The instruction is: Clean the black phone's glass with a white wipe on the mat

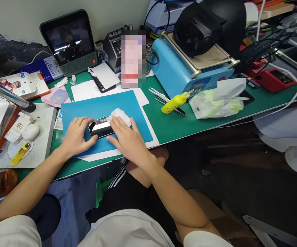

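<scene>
A smartphone (101, 128) with a dark, glossy face lies flat on the blue work mat (125, 99). My left hand (77, 137) holds its left end, fingers along the far edge and thumb at the near edge. Over the right end, my right hand (126, 139) presses a white tissue (121, 116) against the face under its fingers. The tissue bunches up beyond my fingertips, and that end of the phone is hidden beneath it and my hand.
A yellow bottle (175, 103), tweezers-like tools (161, 97) and a tissue pack (215, 104) lie to the right. Behind them stands a blue machine (169, 65). A smart display (69, 44) is at the back; a yellow lighter (20, 154) lies on the left.
</scene>
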The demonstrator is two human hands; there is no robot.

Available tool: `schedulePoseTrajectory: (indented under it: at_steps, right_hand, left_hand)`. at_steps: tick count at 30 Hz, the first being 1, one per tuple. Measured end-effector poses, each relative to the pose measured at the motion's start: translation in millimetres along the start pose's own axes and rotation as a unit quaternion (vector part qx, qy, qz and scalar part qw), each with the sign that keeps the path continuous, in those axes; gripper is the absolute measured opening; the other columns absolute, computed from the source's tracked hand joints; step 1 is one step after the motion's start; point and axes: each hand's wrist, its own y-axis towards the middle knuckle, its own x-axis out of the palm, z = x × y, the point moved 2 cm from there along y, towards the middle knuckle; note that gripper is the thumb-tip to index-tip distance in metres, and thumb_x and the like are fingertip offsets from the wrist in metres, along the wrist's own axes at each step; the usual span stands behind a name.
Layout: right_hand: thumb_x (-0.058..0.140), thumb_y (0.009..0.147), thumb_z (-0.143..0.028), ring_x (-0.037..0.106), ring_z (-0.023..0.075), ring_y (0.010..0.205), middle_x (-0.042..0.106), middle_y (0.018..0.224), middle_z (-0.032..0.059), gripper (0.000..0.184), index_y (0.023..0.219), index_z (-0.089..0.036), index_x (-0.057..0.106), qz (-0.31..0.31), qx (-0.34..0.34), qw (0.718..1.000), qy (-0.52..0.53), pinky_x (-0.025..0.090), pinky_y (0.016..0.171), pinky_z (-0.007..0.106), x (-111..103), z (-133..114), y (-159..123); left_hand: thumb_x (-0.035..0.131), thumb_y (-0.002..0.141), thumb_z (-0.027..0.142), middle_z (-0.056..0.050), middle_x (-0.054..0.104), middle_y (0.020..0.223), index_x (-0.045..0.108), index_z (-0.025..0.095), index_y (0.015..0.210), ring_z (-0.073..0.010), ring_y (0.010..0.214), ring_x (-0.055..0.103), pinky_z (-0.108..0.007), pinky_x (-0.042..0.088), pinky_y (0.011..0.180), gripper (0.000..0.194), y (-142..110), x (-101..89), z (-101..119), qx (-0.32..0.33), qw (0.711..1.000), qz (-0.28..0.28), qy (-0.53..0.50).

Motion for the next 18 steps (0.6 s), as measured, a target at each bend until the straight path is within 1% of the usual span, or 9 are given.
schedulePoseTrajectory:
  at_steps: [2, 4, 6, 8, 10, 12, 14, 16, 18]
  right_hand:
    - [0.040, 0.114, -0.047, 0.039, 0.0335, 0.162, 0.042, 0.172, 0.0165, 0.062, 0.163, -0.011, 0.049, -0.006, 0.010, 1.000, 0.016, 0.021, 0.135, 0.068, -2.0, 12.0, 7.6]
    - [0.040, 0.114, -0.046, 0.038, 0.0325, 0.163, 0.042, 0.173, 0.0140, 0.060, 0.164, -0.015, 0.048, -0.013, 0.005, 0.999, 0.039, 0.022, 0.135, 0.067, -2.1, 20.3, 6.5]
    - [0.040, 0.114, -0.046, 0.038, 0.0318, 0.163, 0.042, 0.173, 0.0120, 0.059, 0.165, -0.019, 0.047, -0.006, -0.001, 0.999, 0.052, 0.023, 0.135, 0.066, -1.5, 23.9, -3.8]
    - [0.041, 0.114, -0.047, 0.039, 0.0318, 0.163, 0.044, 0.172, 0.0121, 0.059, 0.166, -0.020, 0.046, 0.006, -0.006, 0.999, 0.050, 0.025, 0.135, 0.065, -1.4, 23.2, -18.5]
    - [0.041, 0.114, -0.048, 0.041, 0.0318, 0.162, 0.045, 0.171, 0.0131, 0.060, 0.166, -0.019, 0.047, 0.006, -0.012, 0.999, 0.042, 0.026, 0.134, 0.064, -2.1, 20.4, -30.7]
    - [0.040, 0.114, -0.048, 0.042, 0.0317, 0.161, 0.047, 0.170, 0.0142, 0.060, 0.164, -0.015, 0.049, 0.002, -0.013, 0.999, 0.032, 0.026, 0.134, 0.064, -3.3, 18.1, -34.6]
    - [0.042, 0.114, -0.047, 0.042, 0.0324, 0.161, 0.046, 0.170, 0.0156, 0.061, 0.162, -0.011, 0.051, 0.004, -0.003, 1.000, 0.024, 0.026, 0.135, 0.065, -4.1, 17.2, -28.4]
    - [0.046, 0.113, -0.046, 0.040, 0.0334, 0.162, 0.045, 0.170, 0.0174, 0.061, 0.161, -0.008, 0.051, 0.005, 0.010, 1.000, 0.023, 0.026, 0.134, 0.064, -4.1, 17.4, -14.8]
    - [0.048, 0.112, -0.042, 0.040, 0.0331, 0.162, 0.044, 0.171, 0.0179, 0.060, 0.161, -0.008, 0.051, 0.005, 0.019, 0.999, 0.030, 0.028, 0.134, 0.063, -3.7, 18.3, -0.1]
  left_hand:
    - [0.061, 0.095, 0.050, -0.016, 0.068, 0.135, 0.061, 0.017, 0.134, -0.0355, 0.122, 0.061, -0.054, 0.050, 0.106, 0.051, 0.0, -0.5, 1.2, 0.005, 1.000, -0.013, 0.005]
    - [0.062, 0.095, 0.051, -0.015, 0.068, 0.136, 0.061, 0.019, 0.135, -0.0347, 0.122, 0.062, -0.053, 0.050, 0.108, 0.051, -0.3, -1.1, 1.3, 0.004, 1.000, -0.021, 0.002]
    - [0.066, 0.094, 0.054, -0.014, 0.068, 0.139, 0.061, 0.020, 0.137, -0.0355, 0.124, 0.061, -0.054, 0.050, 0.110, 0.055, -0.9, -1.2, 1.2, 0.001, 1.000, -0.029, 0.002]
    - [0.071, 0.092, 0.055, -0.014, 0.067, 0.141, 0.058, 0.020, 0.141, -0.0365, 0.126, 0.060, -0.055, 0.050, 0.111, 0.061, -1.8, -0.7, 1.2, -0.012, 0.999, -0.037, 0.000]
    - [0.076, 0.090, 0.052, -0.014, 0.067, 0.141, 0.052, 0.019, 0.149, -0.0366, 0.127, 0.060, -0.055, 0.051, 0.109, 0.071, -2.9, -0.2, 1.1, -0.040, 0.998, -0.040, -0.016]
    - [0.079, 0.089, 0.048, -0.014, 0.068, 0.142, 0.044, 0.019, 0.156, -0.0360, 0.129, 0.060, -0.054, 0.054, 0.107, 0.080, -4.0, 0.0, 0.7, -0.069, 0.996, -0.039, -0.042]
    - [0.080, 0.089, 0.045, -0.013, 0.068, 0.144, 0.040, 0.021, 0.158, -0.0355, 0.132, 0.060, -0.054, 0.054, 0.108, 0.084, -4.6, 0.0, 0.0, -0.080, 0.994, -0.037, -0.061]
    - [0.078, 0.091, 0.044, -0.013, 0.066, 0.148, 0.039, 0.022, 0.159, -0.0352, 0.136, 0.058, -0.055, 0.052, 0.112, 0.081, -4.6, 0.2, -1.5, -0.074, 0.994, -0.034, -0.068]
    - [0.075, 0.094, 0.043, -0.014, 0.063, 0.152, 0.038, 0.022, 0.161, -0.0354, 0.140, 0.056, -0.057, 0.050, 0.116, 0.079, -4.2, 0.8, -4.4, -0.063, 0.996, -0.026, -0.064]
